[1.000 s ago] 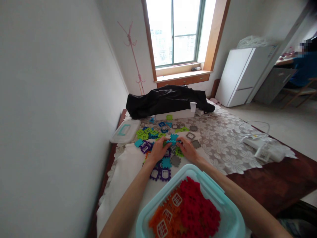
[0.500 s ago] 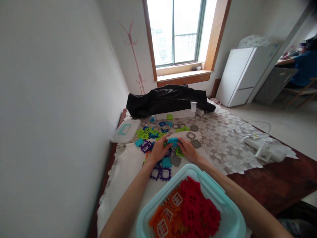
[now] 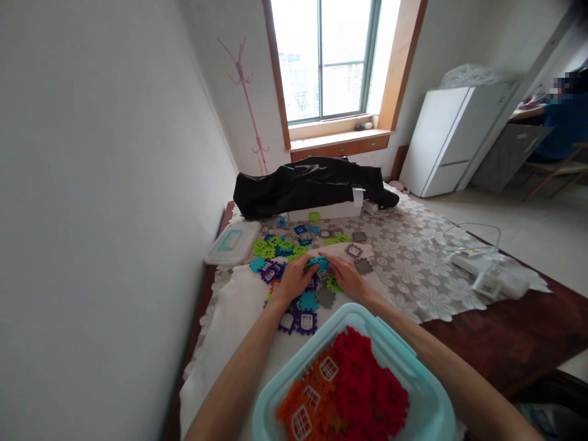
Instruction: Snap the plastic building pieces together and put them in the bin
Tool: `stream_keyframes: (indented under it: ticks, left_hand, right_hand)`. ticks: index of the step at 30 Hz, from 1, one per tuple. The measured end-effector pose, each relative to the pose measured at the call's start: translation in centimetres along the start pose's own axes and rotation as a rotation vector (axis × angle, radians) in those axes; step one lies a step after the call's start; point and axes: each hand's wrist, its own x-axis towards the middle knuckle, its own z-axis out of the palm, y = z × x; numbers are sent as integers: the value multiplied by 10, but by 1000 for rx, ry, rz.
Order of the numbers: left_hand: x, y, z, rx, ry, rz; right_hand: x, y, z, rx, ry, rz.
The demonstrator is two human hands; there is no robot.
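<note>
Head view: left hand [image 3: 294, 279] and right hand [image 3: 348, 277] keep fingers clamped on a blue piece [image 3: 320, 263]; nearer tub [image 3: 426, 392] holds red tiles [image 3: 367, 389].

The left arm [image 3: 243, 361] and right arm [image 3: 436, 355] stretch forward, bare, converging from either side. The left hand [image 3: 293, 278] and right hand [image 3: 346, 275] are nearly level and close together, backs partly showing, their fingers [image 3: 301, 262] bent inward in a pinch, tips facing one another.

Held piece [image 3: 319, 263] seemingly turquoise; tablecloth [image 3: 408, 263] grey, white-flowered; tub [image 3: 440, 392] pale aqua.
</note>
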Motion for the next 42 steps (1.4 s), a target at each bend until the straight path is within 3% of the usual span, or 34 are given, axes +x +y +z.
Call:
stream_keyframes:
  ticks: [14,23,28,42]
  left_hand:
    - [0,8,-6,32,106,-182]
    - [0,7,-4,-24,58,-165]
    - [0,7,-5,-127,-27,-143]
    - [0,5,-4,-81,-60,-102]
  right_hand:
    - [-1,0,1,13,304,159]
    - [-3,1,3,18,183,124]
    - [-3,4,5,26,164,151]
    - [-2,9,5,10,117,127]
